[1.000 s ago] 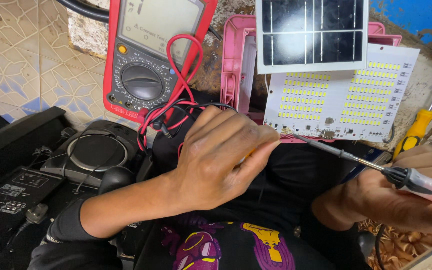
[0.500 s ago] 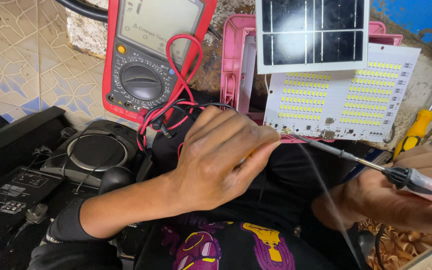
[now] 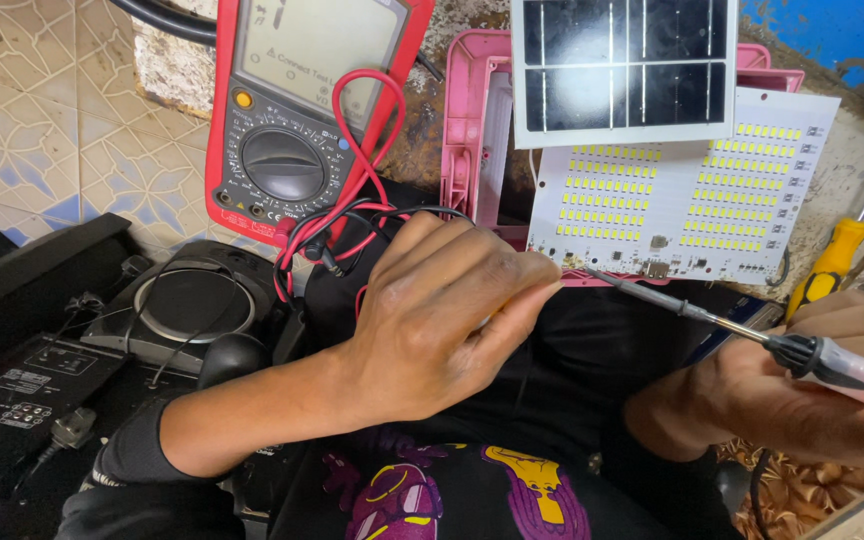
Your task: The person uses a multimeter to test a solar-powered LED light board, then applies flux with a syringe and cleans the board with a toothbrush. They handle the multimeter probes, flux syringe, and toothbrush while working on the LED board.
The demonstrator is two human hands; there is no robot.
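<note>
Nothing shifts: iron tip stays at the board's near edge

Both hands hold as before. Right hand [image 3: 802, 395] grips the soldering iron [image 3: 752, 335], its tip touching the near edge of the white LED board [image 3: 682, 190]. Left hand [image 3: 442, 310] pinches its fingertips [image 3: 542, 275] narrowly just left of that tip. A red multimeter [image 3: 302, 110] lies far left.

My rough, stained workbench [image 3: 857, 165] carries the red multimeter [image 3: 297, 110], a pink plastic housing [image 3: 472, 130] and a yellow-handled screwdriver [image 3: 837, 255]. Beside it, patterned floor tiles [image 3: 42, 110] lie under black audio gear [image 3: 182, 310].
</note>
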